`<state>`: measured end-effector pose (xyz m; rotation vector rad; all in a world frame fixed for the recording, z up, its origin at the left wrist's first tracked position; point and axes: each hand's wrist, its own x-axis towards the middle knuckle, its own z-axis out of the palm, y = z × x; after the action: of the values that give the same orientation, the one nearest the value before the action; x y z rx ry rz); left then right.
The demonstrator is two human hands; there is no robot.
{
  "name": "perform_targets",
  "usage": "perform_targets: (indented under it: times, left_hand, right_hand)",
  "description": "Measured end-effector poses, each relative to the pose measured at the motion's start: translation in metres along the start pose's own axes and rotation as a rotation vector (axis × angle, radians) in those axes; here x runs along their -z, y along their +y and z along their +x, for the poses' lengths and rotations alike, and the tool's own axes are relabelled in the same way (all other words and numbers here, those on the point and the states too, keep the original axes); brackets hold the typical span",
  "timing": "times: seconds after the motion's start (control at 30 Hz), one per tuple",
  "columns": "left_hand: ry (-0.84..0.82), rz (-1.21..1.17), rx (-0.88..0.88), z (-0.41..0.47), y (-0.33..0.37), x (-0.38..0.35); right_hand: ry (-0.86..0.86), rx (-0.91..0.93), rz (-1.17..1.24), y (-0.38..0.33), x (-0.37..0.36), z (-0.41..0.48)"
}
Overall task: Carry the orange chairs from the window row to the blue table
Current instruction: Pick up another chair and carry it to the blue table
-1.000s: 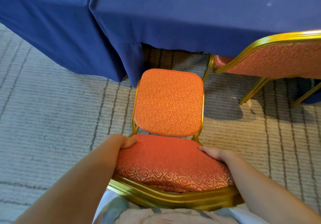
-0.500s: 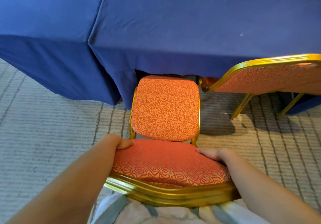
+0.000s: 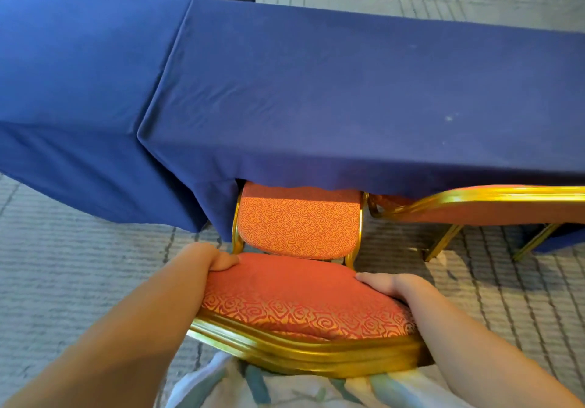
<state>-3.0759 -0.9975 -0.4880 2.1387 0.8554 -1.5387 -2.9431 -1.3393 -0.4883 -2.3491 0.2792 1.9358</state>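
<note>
Orange chair (image 3: 297, 227) partly under blue table (image 3: 348, 106)

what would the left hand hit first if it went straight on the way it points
The left hand would probably meet the hanging blue tablecloth, passing over the chair seat; depth unclear.

Orange chair (image 3: 297, 227): red swirls on orange fabric, gold frame. Neighbouring chair (image 3: 490, 209): same colours. Blue table (image 3: 348, 90): plain deep-blue cloth. Carpet (image 3: 79, 265): grey, darker lines. Garment (image 3: 285, 391): white with teal patches.
</note>
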Motion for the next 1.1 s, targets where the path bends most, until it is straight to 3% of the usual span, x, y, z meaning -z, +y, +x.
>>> perform_targets:
  times: [0.17,0.33,0.47,0.8,0.87,0.97,1.1]
  left_hand:
    - [0.171,0.001,-0.015,0.015,0.023,0.075]
    - [0.069,-0.037,-0.005,0.053,0.041,0.129]
    - [0.099,-0.003,-0.042,0.071,0.052,0.158]
    - [0.039,0.010,-0.077,0.081,0.074,0.178]
    - [0.080,-0.029,-0.086,0.107,0.068,0.171]
    - [0.109,-0.056,-0.048,0.060,0.078,0.174]
    - [0.300,-0.154,-0.064,0.017,0.087,0.176]
  right_hand:
    - [0.041,0.035,-0.032,-0.053,0.065,0.011]
    - [0.081,0.051,-0.060,-0.096,0.127,0.032]
    - [0.057,0.058,-0.077,-0.115,0.158,0.052]
    - [0.141,0.244,-0.220,-0.131,0.178,0.051]
    - [0.168,0.259,-0.225,-0.133,0.176,0.045]
    - [0.212,0.260,-0.224,-0.138,0.172,0.025]
    - [0.310,0.382,-0.187,-0.148,0.166,-0.011]
